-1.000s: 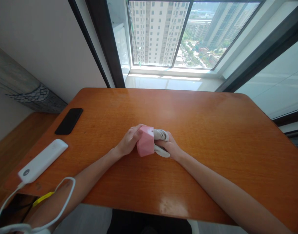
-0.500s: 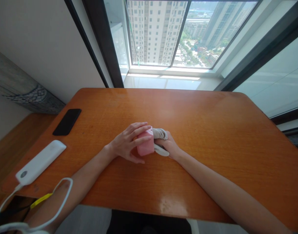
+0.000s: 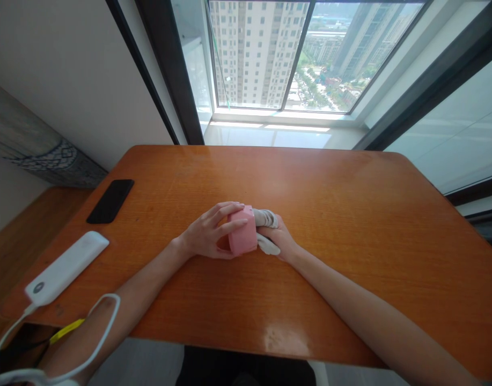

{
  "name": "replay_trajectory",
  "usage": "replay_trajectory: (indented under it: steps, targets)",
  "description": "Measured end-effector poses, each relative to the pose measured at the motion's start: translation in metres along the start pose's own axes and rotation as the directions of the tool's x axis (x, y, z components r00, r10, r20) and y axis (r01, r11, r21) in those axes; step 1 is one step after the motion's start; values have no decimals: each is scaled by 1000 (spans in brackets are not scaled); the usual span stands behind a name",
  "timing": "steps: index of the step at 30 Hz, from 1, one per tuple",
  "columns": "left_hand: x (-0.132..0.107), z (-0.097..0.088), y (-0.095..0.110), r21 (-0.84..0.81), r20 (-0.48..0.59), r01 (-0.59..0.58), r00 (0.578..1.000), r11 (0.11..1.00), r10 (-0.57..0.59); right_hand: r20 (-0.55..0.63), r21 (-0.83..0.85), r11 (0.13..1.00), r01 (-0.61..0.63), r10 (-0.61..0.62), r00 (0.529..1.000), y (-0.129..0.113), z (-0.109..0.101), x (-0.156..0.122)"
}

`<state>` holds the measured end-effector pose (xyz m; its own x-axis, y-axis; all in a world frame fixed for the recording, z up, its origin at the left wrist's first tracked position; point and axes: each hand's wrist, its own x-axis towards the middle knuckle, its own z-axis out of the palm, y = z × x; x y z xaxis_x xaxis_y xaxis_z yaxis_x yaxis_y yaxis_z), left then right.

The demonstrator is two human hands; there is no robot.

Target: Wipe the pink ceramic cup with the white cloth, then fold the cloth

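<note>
At the middle of the orange wooden table (image 3: 350, 225), both my hands meet on a small bundle of cloth. My left hand (image 3: 207, 233) curls its fingers round a pink folded piece (image 3: 242, 236), fingertips resting on its top and side. My right hand (image 3: 280, 238) grips a grey and white piece of fabric (image 3: 265, 219) that sticks out from the pink one's right side. The two pieces touch, and how they join is hidden by my fingers.
A black phone (image 3: 110, 200) lies flat near the table's left edge. Nearer me on the left sits a white power bank (image 3: 66, 267) with a white cable (image 3: 96, 343) looping over my left forearm. A large window stands beyond the far edge.
My left hand has shifted from behind the pink piece to over its top and front, fingers spreading then closing on it. The bundle moved slightly away from me. The right hand stayed put.
</note>
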<state>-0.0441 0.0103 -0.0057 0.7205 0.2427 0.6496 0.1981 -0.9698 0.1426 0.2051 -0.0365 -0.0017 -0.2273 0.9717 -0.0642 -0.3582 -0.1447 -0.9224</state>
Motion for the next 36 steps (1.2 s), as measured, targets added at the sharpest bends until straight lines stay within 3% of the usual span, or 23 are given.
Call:
replay_trajectory:
  steps: [8,16,22,27,32,36]
  targets:
    - [6,2,13,-217,32,221,975,951,-219,42,-19,999,39,-39,998,1,-2,0]
    - [8,9,15,-434,34,353,926,828,-377,72,-39,998,56,-53,996,-6,3,-1]
    - [11,5,17,-497,159,505,852,706,-498,49,-53,998,37,-34,998,-1,-1,0]
    - [17,0,20,-552,203,562,807,616,-555,21,-13,1000,8,-8,1000,0,0,-1]
    - [21,-2,24,-593,293,641,735,487,-611,37,-7,1000,5,-5,999,-1,1,-2]
    - [23,1,25,-501,246,684,701,531,-670,30,19,1000,-3,3,1000,-1,2,-2]
